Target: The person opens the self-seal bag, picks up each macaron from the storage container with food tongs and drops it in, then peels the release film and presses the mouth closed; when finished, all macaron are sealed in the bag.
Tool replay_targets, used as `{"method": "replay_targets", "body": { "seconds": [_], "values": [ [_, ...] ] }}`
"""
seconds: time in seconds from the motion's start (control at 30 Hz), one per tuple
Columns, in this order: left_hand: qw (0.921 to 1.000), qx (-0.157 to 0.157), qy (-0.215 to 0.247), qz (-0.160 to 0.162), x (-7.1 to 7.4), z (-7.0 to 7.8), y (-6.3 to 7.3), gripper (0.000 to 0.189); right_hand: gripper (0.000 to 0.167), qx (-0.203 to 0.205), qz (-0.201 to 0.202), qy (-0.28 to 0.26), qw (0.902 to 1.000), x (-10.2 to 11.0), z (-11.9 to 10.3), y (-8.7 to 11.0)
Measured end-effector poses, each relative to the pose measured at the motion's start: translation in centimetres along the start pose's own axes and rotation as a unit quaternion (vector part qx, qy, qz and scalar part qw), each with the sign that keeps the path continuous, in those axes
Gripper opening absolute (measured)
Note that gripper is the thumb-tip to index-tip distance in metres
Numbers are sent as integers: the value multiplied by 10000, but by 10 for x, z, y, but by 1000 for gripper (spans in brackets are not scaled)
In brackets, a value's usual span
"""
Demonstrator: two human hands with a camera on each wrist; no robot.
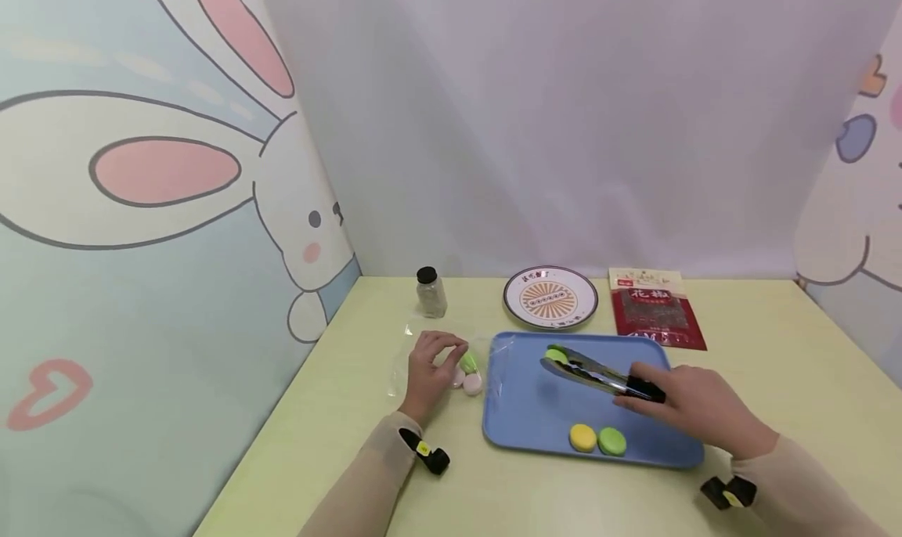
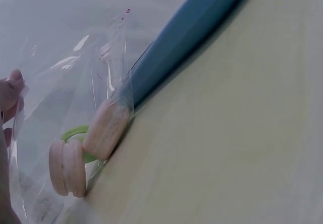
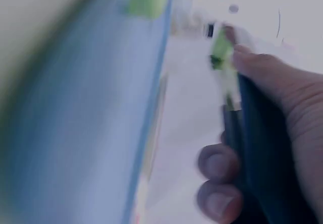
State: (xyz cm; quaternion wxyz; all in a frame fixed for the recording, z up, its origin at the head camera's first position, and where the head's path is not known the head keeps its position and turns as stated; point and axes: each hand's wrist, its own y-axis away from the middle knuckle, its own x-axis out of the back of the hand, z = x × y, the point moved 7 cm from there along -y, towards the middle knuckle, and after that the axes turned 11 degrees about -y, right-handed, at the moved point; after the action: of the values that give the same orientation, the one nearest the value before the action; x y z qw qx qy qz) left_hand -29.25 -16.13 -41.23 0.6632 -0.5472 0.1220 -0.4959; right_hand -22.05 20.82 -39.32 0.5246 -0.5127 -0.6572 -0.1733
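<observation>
My left hand point(image 1: 431, 369) pinches the edge of a clear plastic bag point(image 2: 45, 98) to the left of the blue tray. Inside the bag sit two pale pink macarons point(image 2: 106, 129) and a green macaron point(image 1: 468, 361), partly hidden behind them in the left wrist view. Black-handled metal tongs point(image 1: 599, 374) are gripped in my right hand point(image 1: 708, 408). Their tips hold another green macaron point(image 1: 557, 355) over the tray point(image 1: 521, 412). A yellow macaron point(image 1: 582, 437) and a green macaron point(image 1: 611, 441) lie side by side near the tray's front edge.
Behind the bag stands a small jar point(image 1: 431, 296) with a black lid. A patterned round plate point(image 1: 517, 306) is behind the tray, and a red spice packet point(image 1: 655, 310) lies at the back right. The cloth-covered wall bounds the table's far edge.
</observation>
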Motion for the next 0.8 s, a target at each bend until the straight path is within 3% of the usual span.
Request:
{"method": "replay_targets", "body": {
  "seconds": [0.3,0.43,0.63,0.8],
  "values": [
    [9997,-221,111,39,17,33,-12,15,36,-197,-985,-482,9938,-53,-50,-68],
    [9996,-227,114,128,19,36,-15,16,37,-53,-1052,-593,9927,-65,-68,-88],
    [9992,-157,21,362,22,34,-14,16,38,315,-1170,-908,9885,-68,-81,-95],
    [9974,17,-142,706,24,24,-12,16,37,121,-1390,-1068,9844,-63,-75,-89]
  ]
}}
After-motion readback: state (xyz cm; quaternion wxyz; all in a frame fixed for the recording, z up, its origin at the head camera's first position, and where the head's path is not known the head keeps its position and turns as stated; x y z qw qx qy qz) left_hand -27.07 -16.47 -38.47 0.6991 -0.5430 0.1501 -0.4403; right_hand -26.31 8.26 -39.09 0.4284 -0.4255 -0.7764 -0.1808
